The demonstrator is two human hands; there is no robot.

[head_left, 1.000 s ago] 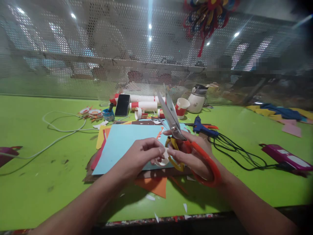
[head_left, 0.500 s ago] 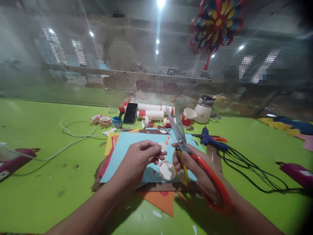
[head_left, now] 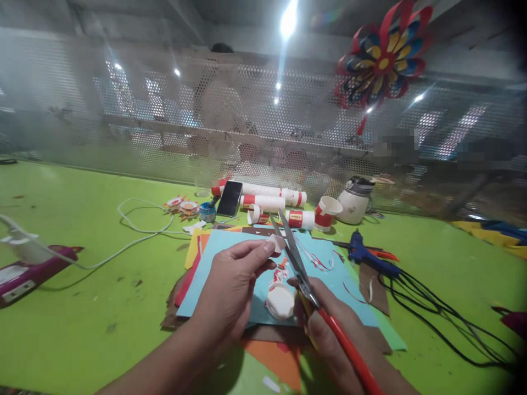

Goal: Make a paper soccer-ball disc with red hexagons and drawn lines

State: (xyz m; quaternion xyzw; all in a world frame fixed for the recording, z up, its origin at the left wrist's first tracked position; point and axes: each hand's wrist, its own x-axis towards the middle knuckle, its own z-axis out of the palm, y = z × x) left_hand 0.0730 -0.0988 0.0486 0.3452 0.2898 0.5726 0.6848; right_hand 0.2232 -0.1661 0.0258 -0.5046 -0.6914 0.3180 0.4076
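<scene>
My left hand (head_left: 236,277) pinches a small white piece of paper (head_left: 277,243) between thumb and fingers. In my right hand (head_left: 329,323) is a pair of scissors (head_left: 302,277) with red and yellow handles. The blades point up and away, slightly parted, their tips close to the right side of the white piece. Below, a round white paper disc (head_left: 280,300), seemingly a cup base, lies on a light blue sheet (head_left: 214,263). Red and white paper scraps (head_left: 280,272) are scattered beside it.
Behind the sheets stand a paper cup (head_left: 328,213), paper tubes (head_left: 263,203), a phone (head_left: 230,198), a blue jar (head_left: 207,212) and a white kettle (head_left: 354,200). A blue glue gun (head_left: 366,253) with black cables lies right. A purple power strip (head_left: 35,274) is left.
The scissors have swung from upright to a leftward lean, and the blades have come closer together near the white piece. The camera view has shifted slightly.
</scene>
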